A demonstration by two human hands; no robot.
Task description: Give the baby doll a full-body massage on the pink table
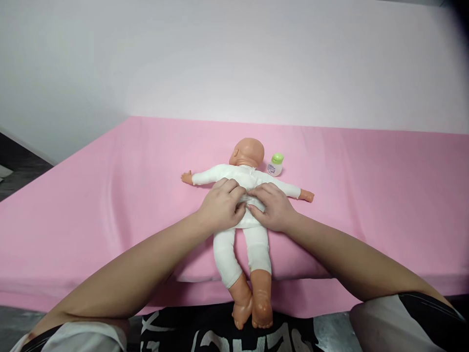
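A baby doll (224, 249) with a white cloth body lies face down, its arms stretched out to both sides and its feet toward me. My left hand (226, 203) rests on the left of its back, fingers curled and pinching the white cloth between thumb and fingertips. Opposite it, my right hand (273, 205) pinches the cloth on the right of the back in the same way. The fingertips of both hands nearly meet at the middle of the back. A small clear bottle with a green cap (275, 165) stands beside the doll's head.
A pink sheet (384, 195) covers the table under the doll. Under the doll's legs lies a pink pillow (296, 256) at the front edge, with the feet hanging past it. A white wall (234, 58) rises behind the table.
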